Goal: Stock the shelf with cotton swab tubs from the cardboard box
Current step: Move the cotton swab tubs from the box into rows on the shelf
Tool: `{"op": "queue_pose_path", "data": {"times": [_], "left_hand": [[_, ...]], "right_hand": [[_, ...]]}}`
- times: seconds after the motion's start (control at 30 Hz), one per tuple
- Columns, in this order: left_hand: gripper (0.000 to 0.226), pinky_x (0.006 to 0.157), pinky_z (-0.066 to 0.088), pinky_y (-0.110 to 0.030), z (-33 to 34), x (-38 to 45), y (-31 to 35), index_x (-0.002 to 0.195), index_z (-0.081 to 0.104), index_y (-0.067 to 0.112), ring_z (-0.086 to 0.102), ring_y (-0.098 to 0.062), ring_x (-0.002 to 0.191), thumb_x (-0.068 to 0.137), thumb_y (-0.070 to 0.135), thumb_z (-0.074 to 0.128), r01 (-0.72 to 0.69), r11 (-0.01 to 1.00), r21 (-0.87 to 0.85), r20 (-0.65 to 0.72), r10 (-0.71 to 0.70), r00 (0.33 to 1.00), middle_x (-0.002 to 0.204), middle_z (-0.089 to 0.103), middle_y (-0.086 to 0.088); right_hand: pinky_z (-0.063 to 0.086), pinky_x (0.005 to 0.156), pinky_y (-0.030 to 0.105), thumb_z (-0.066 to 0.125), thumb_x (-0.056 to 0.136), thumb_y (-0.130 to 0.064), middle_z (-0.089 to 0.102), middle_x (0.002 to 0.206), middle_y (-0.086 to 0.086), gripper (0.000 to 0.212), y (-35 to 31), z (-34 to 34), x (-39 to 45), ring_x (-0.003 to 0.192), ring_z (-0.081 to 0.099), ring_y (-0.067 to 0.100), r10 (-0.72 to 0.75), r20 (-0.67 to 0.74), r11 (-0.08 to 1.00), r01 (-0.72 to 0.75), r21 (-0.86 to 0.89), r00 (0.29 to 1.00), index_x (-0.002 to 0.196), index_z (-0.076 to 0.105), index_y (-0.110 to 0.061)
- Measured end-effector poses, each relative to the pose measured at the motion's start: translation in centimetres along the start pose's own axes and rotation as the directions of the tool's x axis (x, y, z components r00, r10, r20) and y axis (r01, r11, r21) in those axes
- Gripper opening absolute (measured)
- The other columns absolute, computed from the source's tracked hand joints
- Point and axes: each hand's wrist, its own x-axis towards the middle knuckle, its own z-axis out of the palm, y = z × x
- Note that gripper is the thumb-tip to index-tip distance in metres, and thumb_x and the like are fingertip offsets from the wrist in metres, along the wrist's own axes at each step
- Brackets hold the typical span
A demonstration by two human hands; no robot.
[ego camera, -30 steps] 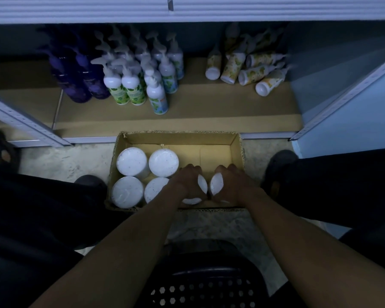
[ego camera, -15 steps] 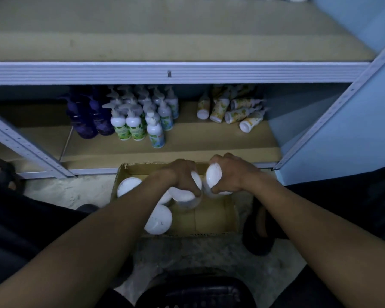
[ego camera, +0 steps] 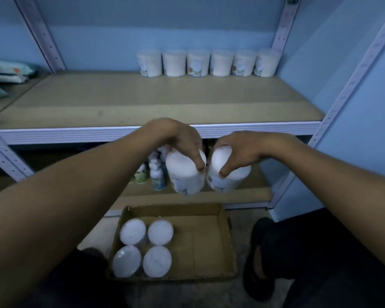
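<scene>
Six tubs (ego camera: 207,63) stand far back on the shelf (ego camera: 142,103). My left hand (ego camera: 178,138) and right hand (ego camera: 242,150) each pinch one more tub; four wait in the box (ego camera: 209,247).

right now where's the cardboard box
The cardboard box sits on the floor at bottom centre of the head view, in front of the lower shelf, below both hands, with four cotton swab tubs in its left half.

Pump bottles (ego camera: 156,174) mostly hidden behind held tubs (ego camera: 186,174), shelf tub labels (ego camera: 193,73) blurred (unreadable)
</scene>
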Motion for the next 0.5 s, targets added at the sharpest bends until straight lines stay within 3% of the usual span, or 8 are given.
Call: {"op": "queue_pose_path", "data": {"times": [0.13, 0.27, 0.5], "left_hand": [[0.053, 0.087, 0.059, -0.041, -5.1, -1.7, 0.9, 0.109, 0.07, 0.024, 0.063, -0.018, 0.1, 0.065, 0.049, 0.086, 0.036, 0.992, -0.119, -0.019, -0.039, 0.999, 0.112, 0.064, 0.005], [0.054, 0.093, 0.056, -0.043, -9.3, -2.6, 1.5, 0.113, 0.069, 0.023, 0.062, -0.023, 0.108, 0.066, 0.043, 0.087, 0.061, 0.983, -0.171, -0.028, -0.067, 0.997, 0.116, 0.065, 0.003], [0.055, 0.094, 0.055, -0.044, -14.6, -2.4, 2.2, 0.117, 0.068, 0.018, 0.065, -0.028, 0.107, 0.069, 0.038, 0.086, 0.092, 0.984, -0.15, -0.058, -0.101, 0.993, 0.115, 0.067, -0.003]], "right_hand": [[0.055, 0.092, 0.039, 0.083, 0.064, -0.058, 0.055, 0.129, -0.006, 0.074, -0.7, -6.0, -1.3, 0.111, 0.058, 0.023, 0.009, -0.028, 1.0, -0.01, -0.007, 1.0, 0.13, 0.056, -0.037], [0.058, 0.088, 0.037, 0.087, 0.068, -0.048, 0.051, 0.125, -0.005, 0.074, -0.7, -10.7, -1.7, 0.11, 0.055, 0.024, 0.062, -0.076, 0.997, -0.058, 0.054, 0.995, 0.135, 0.056, -0.036], [0.059, 0.09, 0.041, 0.089, 0.067, -0.04, 0.06, 0.124, -0.002, 0.062, -0.1, -15.7, -0.6, 0.111, 0.062, 0.025, 0.128, -0.093, 0.988, -0.119, 0.097, 0.987, 0.124, 0.065, -0.033]]}}
